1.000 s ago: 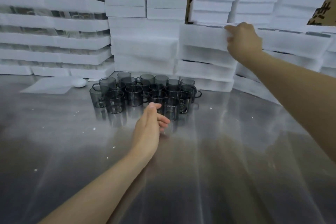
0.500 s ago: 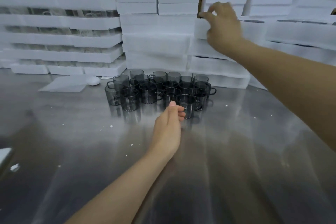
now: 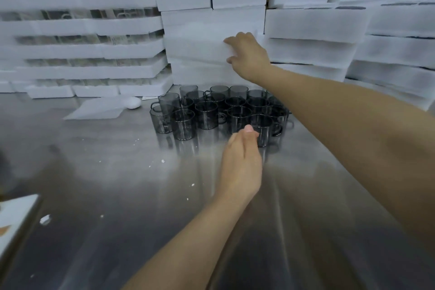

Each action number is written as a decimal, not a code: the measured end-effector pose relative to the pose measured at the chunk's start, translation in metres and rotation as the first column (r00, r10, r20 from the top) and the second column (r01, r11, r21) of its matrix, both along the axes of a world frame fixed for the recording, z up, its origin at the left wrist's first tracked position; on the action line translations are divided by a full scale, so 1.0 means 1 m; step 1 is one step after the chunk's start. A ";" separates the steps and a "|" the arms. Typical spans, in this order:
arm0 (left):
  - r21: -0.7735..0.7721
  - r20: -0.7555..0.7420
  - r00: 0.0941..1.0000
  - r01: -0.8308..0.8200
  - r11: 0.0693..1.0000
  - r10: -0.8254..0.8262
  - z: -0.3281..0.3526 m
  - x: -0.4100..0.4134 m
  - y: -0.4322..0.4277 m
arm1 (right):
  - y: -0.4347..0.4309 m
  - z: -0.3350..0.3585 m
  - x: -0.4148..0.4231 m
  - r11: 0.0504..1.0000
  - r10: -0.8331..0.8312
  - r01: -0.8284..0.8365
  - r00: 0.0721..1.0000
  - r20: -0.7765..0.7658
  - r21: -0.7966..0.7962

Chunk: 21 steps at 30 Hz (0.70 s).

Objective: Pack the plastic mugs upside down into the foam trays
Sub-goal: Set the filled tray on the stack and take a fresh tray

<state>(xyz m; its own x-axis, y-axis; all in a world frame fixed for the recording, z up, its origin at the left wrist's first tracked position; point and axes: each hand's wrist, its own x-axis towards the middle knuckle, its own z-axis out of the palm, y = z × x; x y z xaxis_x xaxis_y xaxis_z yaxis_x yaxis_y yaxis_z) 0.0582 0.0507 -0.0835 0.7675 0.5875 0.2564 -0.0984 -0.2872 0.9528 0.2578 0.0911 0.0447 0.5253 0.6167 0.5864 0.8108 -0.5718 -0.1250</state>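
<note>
Several dark smoky plastic mugs (image 3: pixel 207 118) stand upright in a cluster on the steel table (image 3: pixel 117 195), in front of the foam stacks. My right hand (image 3: pixel 248 54) reaches over them and grips the right end of a white foam tray (image 3: pixel 195 48), which is blurred and held a little out from the stack. My left hand (image 3: pixel 241 162) hovers low over the table just in front of the nearest mug (image 3: pixel 264 129), fingers loosely curled and holding nothing.
Stacks of white foam trays (image 3: pixel 313 28) fill the back and right. Trays packed with clear glasses (image 3: pixel 82 37) are stacked at the left. A loose foam sheet (image 3: pixel 98 108) and a small white oval object (image 3: pixel 133 102) lie left of the mugs. Foam crumbs dot the table.
My right hand has moved left and down along the stacks, carrying the foam tray with it. The left hand has edged closer to the front mug. The view has shifted.
</note>
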 end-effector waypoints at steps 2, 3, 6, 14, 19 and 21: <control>0.020 0.019 0.999 -0.026 0.999 0.026 0.002 -0.001 0.001 | -0.012 -0.002 -0.025 0.987 0.082 -0.089 0.995 0.061 0.132; 0.016 0.032 0.999 -0.043 0.999 0.042 0.004 -0.001 0.002 | -0.022 -0.005 -0.040 0.968 0.127 -0.147 0.986 0.104 0.205; -0.088 0.041 0.992 -0.120 0.989 0.123 0.010 -0.002 0.010 | -0.070 -0.025 -0.087 0.859 0.247 -0.312 0.947 0.207 0.406; -0.499 0.069 0.965 -0.186 0.847 0.252 0.014 -0.007 0.057 | -0.231 -0.104 -0.153 0.842 0.328 -0.479 0.820 0.470 0.249; -0.677 0.303 0.939 0.092 0.730 0.163 0.028 -0.030 0.069 | -0.259 -0.098 -0.170 0.812 0.385 -0.484 0.864 0.325 0.326; -0.622 0.223 0.958 -0.005 0.783 0.183 0.031 -0.034 0.067 | -0.264 -0.094 -0.169 0.790 0.451 -0.515 0.856 0.254 0.332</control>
<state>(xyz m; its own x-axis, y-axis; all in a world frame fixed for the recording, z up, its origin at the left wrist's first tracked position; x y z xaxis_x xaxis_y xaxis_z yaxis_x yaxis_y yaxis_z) 0.0244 0.1176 -0.0522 0.6582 0.7529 -0.0019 -0.3676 0.3236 0.8719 0.0887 -0.1733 -0.0497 0.1023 0.4808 0.8708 0.9946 -0.0346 -0.0977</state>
